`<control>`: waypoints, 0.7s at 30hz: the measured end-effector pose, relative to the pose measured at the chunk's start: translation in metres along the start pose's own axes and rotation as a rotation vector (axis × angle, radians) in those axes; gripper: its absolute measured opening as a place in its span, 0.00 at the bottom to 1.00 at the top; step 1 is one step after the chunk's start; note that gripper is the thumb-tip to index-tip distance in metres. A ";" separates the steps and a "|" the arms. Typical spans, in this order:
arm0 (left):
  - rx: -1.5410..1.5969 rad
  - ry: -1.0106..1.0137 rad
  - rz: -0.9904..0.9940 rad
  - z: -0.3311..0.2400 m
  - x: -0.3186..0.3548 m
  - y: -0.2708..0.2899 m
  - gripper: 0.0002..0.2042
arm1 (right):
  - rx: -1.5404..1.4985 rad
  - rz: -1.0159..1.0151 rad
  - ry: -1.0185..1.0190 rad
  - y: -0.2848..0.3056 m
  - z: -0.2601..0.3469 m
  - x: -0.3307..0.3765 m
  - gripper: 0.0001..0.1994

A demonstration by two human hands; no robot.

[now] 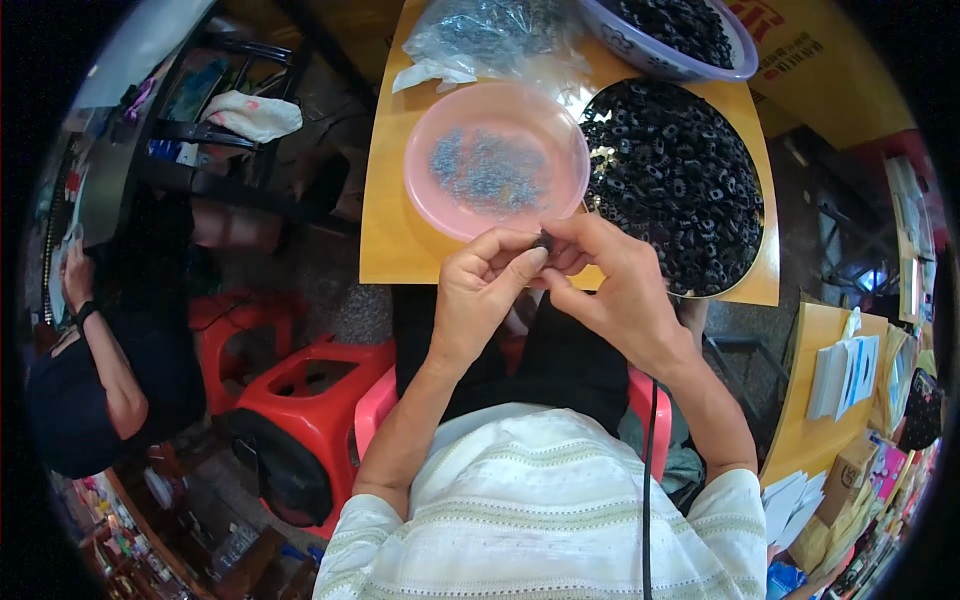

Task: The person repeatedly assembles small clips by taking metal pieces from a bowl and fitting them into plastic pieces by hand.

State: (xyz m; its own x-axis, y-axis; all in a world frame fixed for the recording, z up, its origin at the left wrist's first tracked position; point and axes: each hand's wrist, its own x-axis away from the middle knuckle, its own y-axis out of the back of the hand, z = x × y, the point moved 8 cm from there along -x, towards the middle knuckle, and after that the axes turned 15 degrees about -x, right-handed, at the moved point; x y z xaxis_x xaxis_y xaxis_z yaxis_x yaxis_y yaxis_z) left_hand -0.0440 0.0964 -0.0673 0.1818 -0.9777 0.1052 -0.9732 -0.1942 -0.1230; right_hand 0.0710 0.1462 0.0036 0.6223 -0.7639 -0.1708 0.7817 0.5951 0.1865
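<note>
My left hand [492, 275] and my right hand [618, 272] meet over the front edge of the table, fingertips pinched together. Between them is a small black part [543, 241], mostly covered by my fingers, and both hands grip it. Just beyond my left hand stands a pink plastic bowl [425, 205], with many small silvery-grey metal pieces [485, 170] spread over its bottom. To the right of the bowl, a round tray heaped with small black plastic parts [680, 185] lies close beyond my right hand.
A clear plastic bag [490, 30] of grey pieces and a lilac basin [660, 68] of black parts sit at the table's [400, 262] far side. Red stools [320, 385] stand at left, one with a black bag [280, 468]. Another person's arm [110, 375] shows far left.
</note>
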 end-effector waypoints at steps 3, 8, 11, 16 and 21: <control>-0.021 0.044 0.015 0.007 0.001 -0.001 0.09 | 0.058 -0.015 0.034 -0.001 -0.006 0.003 0.17; 0.160 0.137 0.070 0.015 0.001 -0.010 0.08 | 0.202 -0.045 0.150 -0.001 -0.008 0.012 0.13; 0.146 0.162 0.078 0.021 0.001 -0.013 0.07 | 0.235 -0.021 0.142 -0.001 -0.011 0.016 0.11; 0.098 0.254 0.098 0.038 0.001 -0.015 0.08 | 0.316 0.082 0.178 -0.002 -0.014 0.015 0.08; 0.092 0.270 0.098 0.038 0.005 -0.015 0.08 | 0.310 0.231 0.208 -0.005 -0.012 0.011 0.08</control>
State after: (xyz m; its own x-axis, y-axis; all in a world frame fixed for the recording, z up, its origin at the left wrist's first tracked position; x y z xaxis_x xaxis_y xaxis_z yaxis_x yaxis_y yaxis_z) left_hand -0.0226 0.0911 -0.1026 0.0318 -0.9380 0.3451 -0.9651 -0.1186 -0.2335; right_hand 0.0742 0.1382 -0.0110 0.7990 -0.5341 -0.2763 0.5919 0.6170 0.5186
